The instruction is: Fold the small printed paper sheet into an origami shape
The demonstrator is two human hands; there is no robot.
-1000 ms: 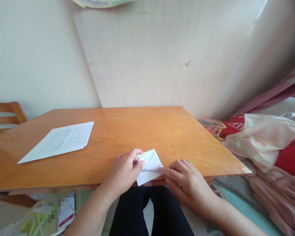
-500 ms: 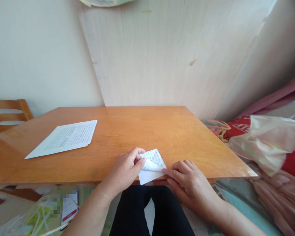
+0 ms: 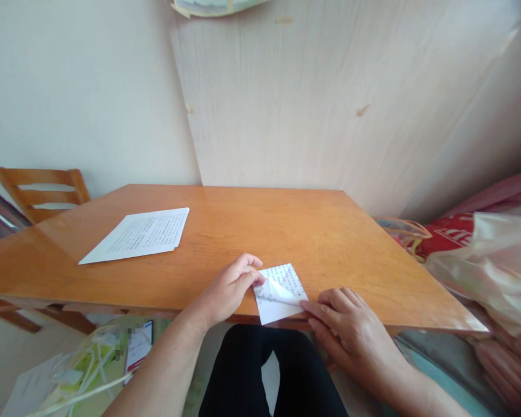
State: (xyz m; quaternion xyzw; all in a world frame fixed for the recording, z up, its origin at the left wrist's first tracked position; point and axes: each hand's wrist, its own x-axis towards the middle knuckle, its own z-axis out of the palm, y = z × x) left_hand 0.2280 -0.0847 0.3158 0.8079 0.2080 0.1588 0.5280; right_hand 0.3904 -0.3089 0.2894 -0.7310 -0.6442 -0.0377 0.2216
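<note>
A small folded sheet of paper (image 3: pixel 278 311) lies at the front edge of the wooden table (image 3: pixel 252 226), its lower part reaching over the edge. Printed characters cover its upper half, and a plain white flap is partly raised across the middle. My left hand (image 3: pixel 228 289) pinches the paper's left side between thumb and fingers. At the right corner, my right hand (image 3: pixel 349 324) holds the paper with the index fingertip on it and the thumb lower, by the table edge. Its other fingers are curled.
Printed sheets (image 3: pixel 141 234) lie flat on the table's left side. A wooden chair (image 3: pixel 47 179) stands beyond the left end. Bags (image 3: pixel 495 255) are piled to the right. Below the table at left are white cables (image 3: pixel 99 376) and a phone-like object (image 3: pixel 139 344).
The view has swung slightly left. My left fingers have shifted to the paper's left edge, and the white flap shows more fully. My right hand stays at the right corner.
</note>
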